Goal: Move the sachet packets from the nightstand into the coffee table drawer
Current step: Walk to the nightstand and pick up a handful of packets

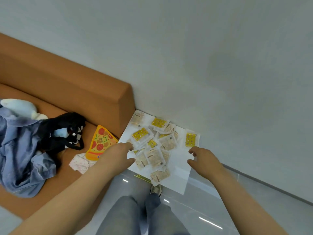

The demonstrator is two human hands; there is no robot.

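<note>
On the white nightstand (177,178), in the corner between the wall (203,56) and an orange sofa (67,78), the sachet packets (153,148) lie in a loose overlapping heap — some yellow, some pale — with one yellow sachet (191,139) apart near the right edge. The left hand (116,155) reaches to the heap's left side, thumb and fingers spread and holding nothing; the right hand (204,161) hovers over the bare right part of the top, fingers loosely curved, also holding nothing. A pizza-slice toy (100,145), a black bag (62,131) and a blue shirt (22,150) lie on the sofa.
</note>
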